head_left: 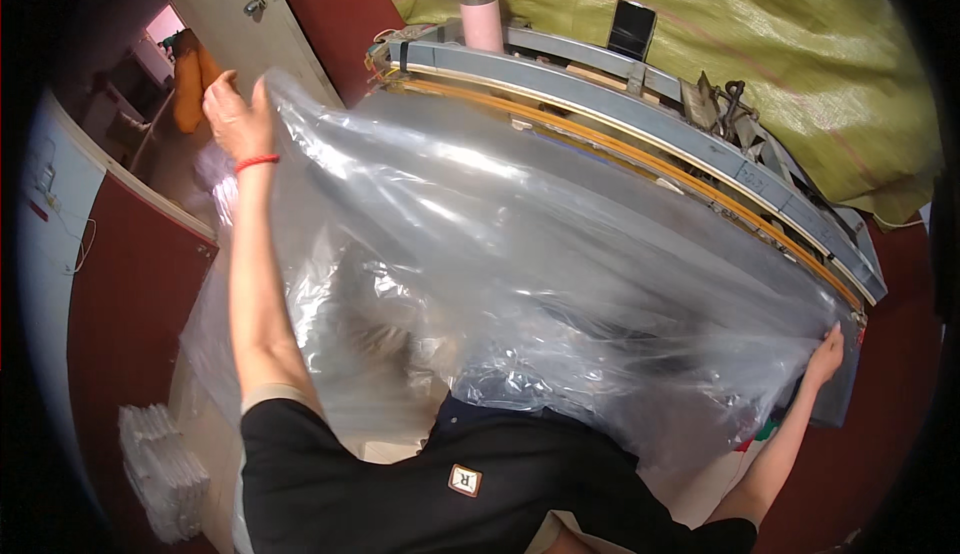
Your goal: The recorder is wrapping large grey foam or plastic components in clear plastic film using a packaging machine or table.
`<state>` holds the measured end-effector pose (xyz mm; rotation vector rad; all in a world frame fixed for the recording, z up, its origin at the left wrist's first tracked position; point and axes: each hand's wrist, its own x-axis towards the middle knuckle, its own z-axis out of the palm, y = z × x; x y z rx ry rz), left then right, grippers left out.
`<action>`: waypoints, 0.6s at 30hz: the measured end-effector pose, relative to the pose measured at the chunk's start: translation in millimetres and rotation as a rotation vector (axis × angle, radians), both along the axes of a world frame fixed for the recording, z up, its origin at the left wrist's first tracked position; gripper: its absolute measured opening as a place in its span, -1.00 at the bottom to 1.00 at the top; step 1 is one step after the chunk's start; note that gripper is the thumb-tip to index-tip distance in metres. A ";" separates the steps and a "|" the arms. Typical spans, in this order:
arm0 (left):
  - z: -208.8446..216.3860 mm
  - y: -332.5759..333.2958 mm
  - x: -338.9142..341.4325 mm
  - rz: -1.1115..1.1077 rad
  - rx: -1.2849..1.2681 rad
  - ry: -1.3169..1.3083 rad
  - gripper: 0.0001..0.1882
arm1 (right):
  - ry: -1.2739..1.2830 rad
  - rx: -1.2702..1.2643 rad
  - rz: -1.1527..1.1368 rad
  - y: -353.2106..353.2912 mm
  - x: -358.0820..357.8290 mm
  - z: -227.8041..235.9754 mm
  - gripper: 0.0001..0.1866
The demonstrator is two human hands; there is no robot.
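Note:
A large sheet of clear plastic film (440,224) spreads across the middle, folded and shining, in front of my body. My left hand (240,122) is raised at the upper left, a red band on its wrist. Its thumb stands apart from the bent fingers, right beside the film's upper corner; no grip on the film shows. Far to the right, my right hand (826,356) pinches the film's other end near the end of the bench. Film also hangs behind and left of my left forearm.
A long metal frame (640,84) with an orange strip (640,159) runs along the bench's back. On or behind it are a pink bottle (480,14), a black phone (632,30) and metal clamps (733,109). A stack of clear plastic packs (160,469) lies lower left; a door (240,14) stands open.

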<state>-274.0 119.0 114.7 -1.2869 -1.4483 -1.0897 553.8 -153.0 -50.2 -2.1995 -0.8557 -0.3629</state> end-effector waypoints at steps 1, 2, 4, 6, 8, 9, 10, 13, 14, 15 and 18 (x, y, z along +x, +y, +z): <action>-0.4 3.9 21.7 -0.172 0.036 -0.149 -0.71 | 0.004 0.000 0.001 -2.1 -2.9 1.6 -0.55; -20.8 12.9 34.2 -0.313 -0.211 -0.212 -0.68 | -0.041 -0.084 -0.122 -5.0 -9.8 7.0 -0.54; -86.8 34.8 36.0 -0.427 -0.614 -0.158 -0.60 | -0.093 -0.265 -0.293 -15.2 -1.5 8.1 -0.53; -163.3 63.8 9.4 -0.389 -0.812 -0.042 -0.45 | -0.182 -0.376 -0.308 -27.8 24.7 0.9 -0.52; -189.7 84.2 -2.3 -0.392 -0.866 -0.048 -0.36 | -0.202 -0.441 -0.363 -47.5 55.7 -5.2 -0.53; -178.1 86.8 7.0 -0.288 -0.989 -0.132 -0.34 | -0.227 -0.442 -0.383 -58.8 68.2 -7.3 -0.53; -168.7 86.9 10.3 -0.169 -1.107 -0.217 -0.31 | -0.228 -0.447 -0.380 -60.9 71.5 -6.8 -0.53; -161.6 105.5 -4.4 -0.029 -1.262 -0.235 -0.34 | -0.253 -0.517 -0.351 -54.2 72.4 -1.9 -0.56; -162.8 111.1 -10.7 -0.017 -1.258 -0.271 -0.37 | -0.247 -0.519 -0.360 -49.4 69.8 -0.2 -0.56; -164.2 117.1 -12.4 -0.014 -1.261 -0.276 -0.37 | -0.243 -0.521 -0.374 -47.3 67.2 1.9 -0.57; -167.8 131.8 -27.9 -0.019 -1.251 -0.273 -0.36 | -0.234 -0.574 -0.363 -42.5 83.3 -3.5 -0.52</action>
